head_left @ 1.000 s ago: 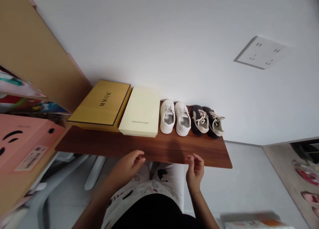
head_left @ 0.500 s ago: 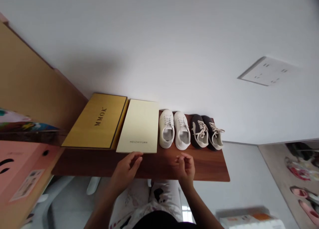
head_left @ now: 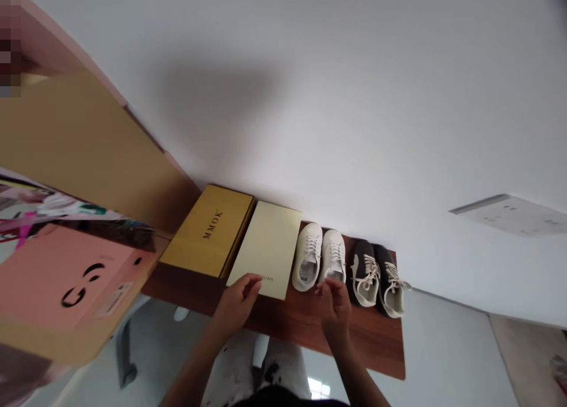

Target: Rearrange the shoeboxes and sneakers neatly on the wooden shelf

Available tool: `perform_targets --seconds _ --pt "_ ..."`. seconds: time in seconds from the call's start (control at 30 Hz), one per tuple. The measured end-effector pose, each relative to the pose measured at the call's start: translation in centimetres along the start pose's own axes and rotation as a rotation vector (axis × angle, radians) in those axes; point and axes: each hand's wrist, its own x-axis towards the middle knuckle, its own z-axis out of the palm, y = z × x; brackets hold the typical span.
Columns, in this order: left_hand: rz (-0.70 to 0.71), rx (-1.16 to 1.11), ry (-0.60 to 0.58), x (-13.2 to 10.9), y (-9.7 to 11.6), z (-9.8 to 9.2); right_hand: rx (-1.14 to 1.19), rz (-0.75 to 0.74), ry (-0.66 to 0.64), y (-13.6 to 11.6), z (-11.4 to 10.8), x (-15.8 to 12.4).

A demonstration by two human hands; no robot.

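Note:
My left hand (head_left: 237,303) reaches over the near edge of a cream shoebox (head_left: 267,247), its fingers loosely apart and touching the lid's front edge. My right hand (head_left: 334,303) hovers just in front of a pair of white sneakers (head_left: 319,255), fingers curled, with nothing visible in them. A gold box marked MMOK (head_left: 209,230) lies left of the cream box. A pair of dark sneakers with beige laces (head_left: 376,276) stands right of the white pair. All of these sit on a dark wooden bench (head_left: 319,330) against a white wall.
A pink box with black markings (head_left: 66,277) and a tan panel (head_left: 80,153) crowd the left side. A white wall socket plate (head_left: 509,213) is at the right. Pale floor shows beneath and to the right of the bench.
Both hands have moved forward from the bench's near edge to the cream box and the white sneakers. The view has tilted and shifted, so the bench now sits lower in the frame.

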Motion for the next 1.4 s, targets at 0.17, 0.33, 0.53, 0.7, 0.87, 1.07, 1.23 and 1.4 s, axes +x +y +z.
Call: perform_targets --seconds 0.17,0.33,0.53,0.7,0.87,1.07,1.23,1.4 --pt "-0.245 -0.036 0.329 -1.0 -3.9 -3.9 -0.026 0.045 -0.165 -5.1 -0.5 0.7" --pt "-0.455 -0.496 0.546 0.5 -7.9 -6.3 -0.064 0.109 -0.272 -7.1 0.5 -0.2" --pt "-0.661 -0.849 0.635 4.6 -9.8 -7.9 0.000 0.264 -0.237 -4.9 5.0 -3.8" --pt "-0.795 -0.891 0.530 6.5 -11.6 -9.3 0.185 0.804 -0.134 -0.3 9.6 -6.9" --pt "-0.794 -1.050 0.451 7.0 -14.1 -10.4 0.343 1.213 0.019 4.3 12.3 -7.3" --pt "-0.739 -1.092 0.331 7.3 -15.5 -11.4 0.377 0.919 0.116 7.6 13.8 -6.1" --pt "-0.704 -1.129 0.338 7.9 -15.2 -12.0 0.429 0.855 0.203 8.3 14.5 -6.5" --pt "-0.541 -1.083 0.438 7.7 -14.4 -12.3 0.501 0.720 0.363 6.6 15.6 -7.8"
